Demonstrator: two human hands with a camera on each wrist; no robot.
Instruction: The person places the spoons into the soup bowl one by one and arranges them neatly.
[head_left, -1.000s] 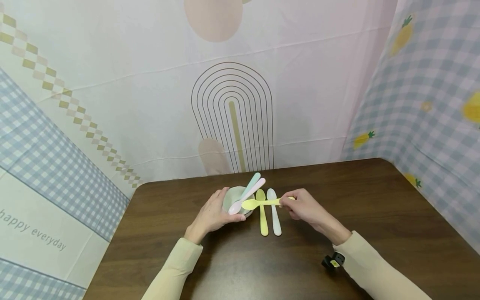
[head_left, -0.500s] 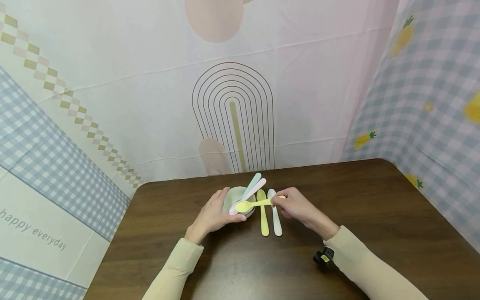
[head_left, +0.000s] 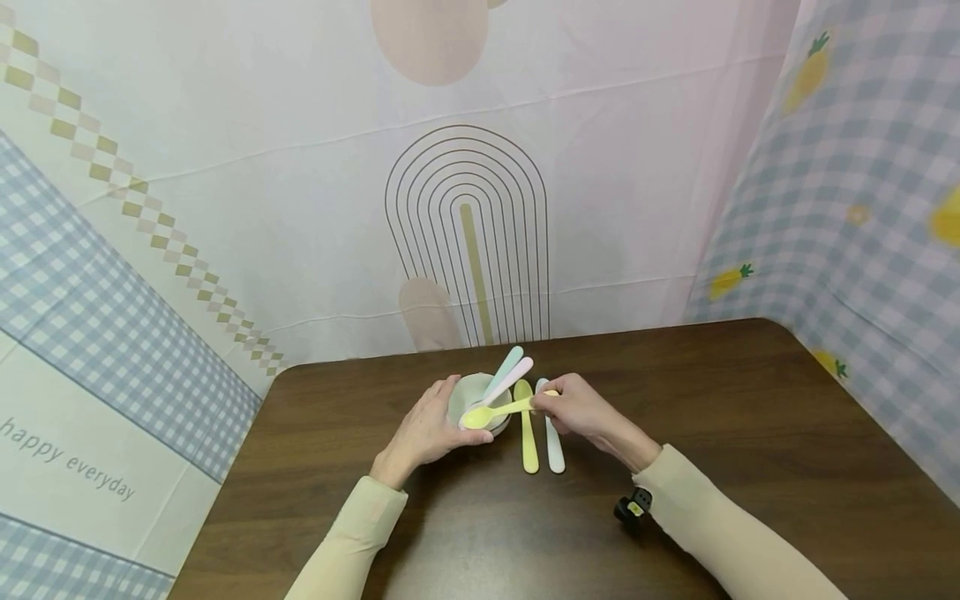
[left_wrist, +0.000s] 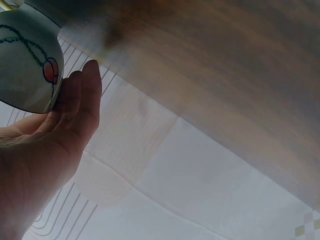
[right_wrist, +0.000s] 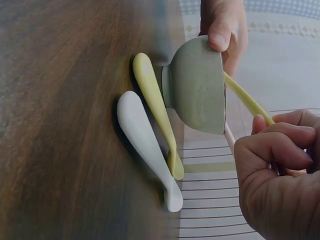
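We see a big pale cloth (head_left: 315,208) hanging at the back, with a rainbow shape drawn in thin lines. The words "happy everyday" are on the left part, and a checked cloth (head_left: 847,275) with pineapples hangs on the right. In front of them is a brown table (head_left: 292,458).

Two arms in pale sleeves reach in over the table. The left hand (head_left: 423,429) is curved round the side of the bowl (right_wrist: 200,85) and holds it, with the thumb near the rim and the other fingers behind. The right hand (head_left: 581,408) is closed up and pinches the long handle of a light yellow spoon (head_left: 506,409).

The bowl sits upright on the table, with its round mouth facing up. The light yellow spoon slants from the right hand, and its scoop is over the bowl, near the left thumb. We can't tell if it touches anything there.

A green spoon (head_left: 505,369) and a pink spoon (head_left: 508,382) lean in the bowl with their handles sticking up past the rim. Just to the right of the bowl, another yellow spoon (head_left: 529,437) and a white spoon (head_left: 555,446) lie next to each other on the table. The right hand hides part of the white one.

We also spot a little black gadget (head_left: 633,508) at the right wrist.
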